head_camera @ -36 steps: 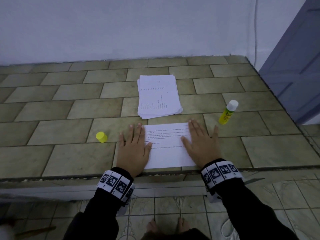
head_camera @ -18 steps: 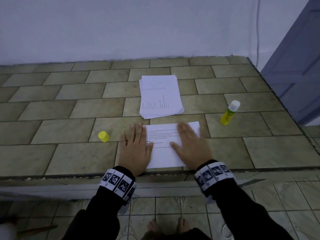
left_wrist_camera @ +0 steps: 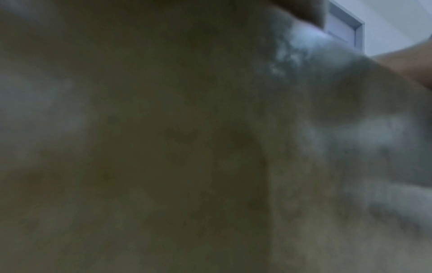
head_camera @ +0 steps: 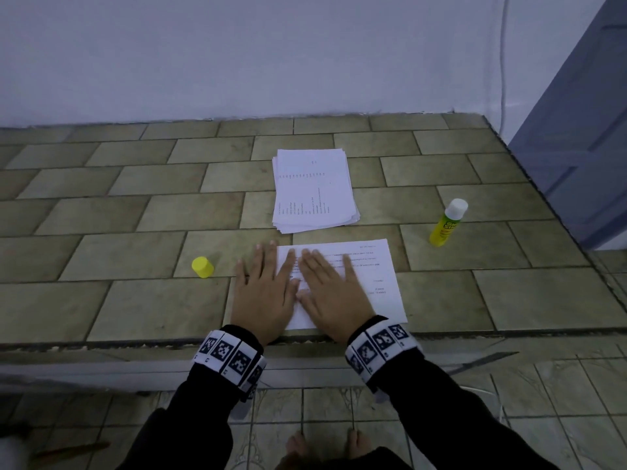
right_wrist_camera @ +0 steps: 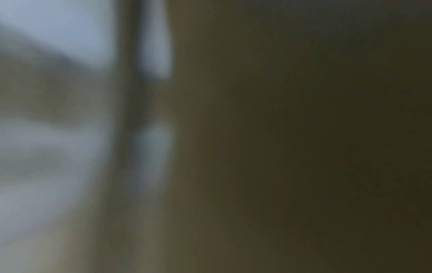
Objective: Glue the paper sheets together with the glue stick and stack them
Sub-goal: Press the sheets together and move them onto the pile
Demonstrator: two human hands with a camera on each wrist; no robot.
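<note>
Yellow cap (head_camera: 203,267) seen left of hands, apart from them. Left hand (head_camera: 264,290) laid flat, fingers straight, on left edge of near sheet (head_camera: 369,276) and tiled ledge (head_camera: 135,300). Right hand (head_camera: 330,295) pressed flat mid-sheet, fingers spread. Sheet's long axis judged to run away from body. Paper stack (head_camera: 314,189) lies just beyond. Glue stick (head_camera: 448,227) stands far right, nearer right hand. Wrist views blurred, probably against surface.
</note>
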